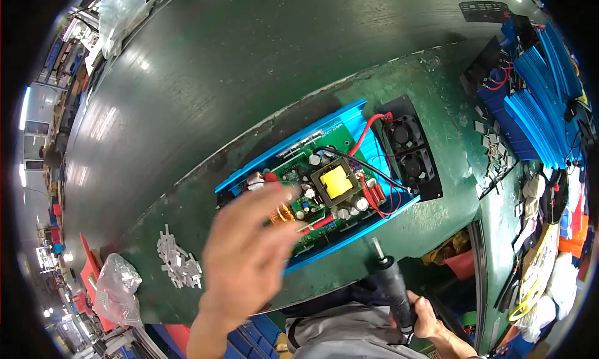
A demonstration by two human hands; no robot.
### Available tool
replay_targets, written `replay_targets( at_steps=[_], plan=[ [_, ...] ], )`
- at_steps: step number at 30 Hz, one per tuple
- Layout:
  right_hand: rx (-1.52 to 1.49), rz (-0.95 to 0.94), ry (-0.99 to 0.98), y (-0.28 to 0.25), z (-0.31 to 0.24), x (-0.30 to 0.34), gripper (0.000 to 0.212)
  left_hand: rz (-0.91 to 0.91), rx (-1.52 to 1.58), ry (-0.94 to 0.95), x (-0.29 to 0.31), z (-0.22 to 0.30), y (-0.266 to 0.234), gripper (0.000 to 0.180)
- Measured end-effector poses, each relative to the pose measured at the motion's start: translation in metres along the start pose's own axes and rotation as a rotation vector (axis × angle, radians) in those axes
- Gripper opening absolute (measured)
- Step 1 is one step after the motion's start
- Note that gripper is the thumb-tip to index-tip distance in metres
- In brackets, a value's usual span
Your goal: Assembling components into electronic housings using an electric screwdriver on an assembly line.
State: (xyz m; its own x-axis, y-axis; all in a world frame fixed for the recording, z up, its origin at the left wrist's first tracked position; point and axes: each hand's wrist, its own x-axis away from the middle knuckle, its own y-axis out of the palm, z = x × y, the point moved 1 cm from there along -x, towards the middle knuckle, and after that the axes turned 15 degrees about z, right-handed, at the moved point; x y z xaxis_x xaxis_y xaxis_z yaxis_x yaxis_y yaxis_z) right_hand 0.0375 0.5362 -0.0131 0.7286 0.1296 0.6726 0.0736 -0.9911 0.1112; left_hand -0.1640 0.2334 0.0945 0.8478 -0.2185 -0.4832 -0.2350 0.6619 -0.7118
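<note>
A green circuit board (342, 136) sits inside a bright blue metal housing (346, 240) on the workbench. The board carries a yellow-topped transformer (337, 182), capacitors and a copper coil. Red and black wires run from it to a black end plate (430, 165) with two fans, lying flat at the housing's right end. My left hand (249, 247), blurred by motion, is over the near left part of the housing, fingers apart and nothing visible in them. Low on the right, my right hand (425, 315) is closed round a black power screwdriver (393, 287), its bit pointing up toward the housing.
Small light-grey pieces (178, 259) lie in a pile at left, beside a clear plastic bag (118, 287). More small flat pieces (493, 150) are scattered at right, near stacked blue housing parts (533, 103). A raised dark green surface (206, 78) runs along the far side.
</note>
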Motion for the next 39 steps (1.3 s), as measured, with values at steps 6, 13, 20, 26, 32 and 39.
replay_targets(
  at_steps=[6, 13, 20, 26, 32, 39],
  plan=[
    [0.065, 0.143, -0.173, -0.004, 0.004, -0.007, 0.093, 0.390, -0.535, -0.510, 0.102, -0.063, -0.091, 0.019],
    [-0.097, 0.205, -0.108, 0.013, 0.004, -0.012, 0.094, 0.372, -0.618, -0.723, 0.175, -0.088, -0.094, 0.020],
    [-0.057, 0.244, -0.194, 0.018, 0.011, -0.009, 0.092, 0.337, -0.537, -0.721, 0.179, -0.091, -0.111, 0.015],
    [-0.011, 0.149, -0.210, 0.024, 0.023, -0.003, 0.092, 0.422, -0.288, -0.646, 0.138, -0.050, -0.107, 0.017],
    [0.153, 0.114, -0.385, 0.044, 0.007, 0.000, 0.048, 0.162, 0.001, -0.543, 0.060, 0.008, -0.039, 0.013],
    [0.078, 0.099, -0.357, 0.048, -0.007, -0.003, 0.041, -0.085, -0.139, 0.133, 0.019, 0.026, 0.020, 0.010]
  ],
)
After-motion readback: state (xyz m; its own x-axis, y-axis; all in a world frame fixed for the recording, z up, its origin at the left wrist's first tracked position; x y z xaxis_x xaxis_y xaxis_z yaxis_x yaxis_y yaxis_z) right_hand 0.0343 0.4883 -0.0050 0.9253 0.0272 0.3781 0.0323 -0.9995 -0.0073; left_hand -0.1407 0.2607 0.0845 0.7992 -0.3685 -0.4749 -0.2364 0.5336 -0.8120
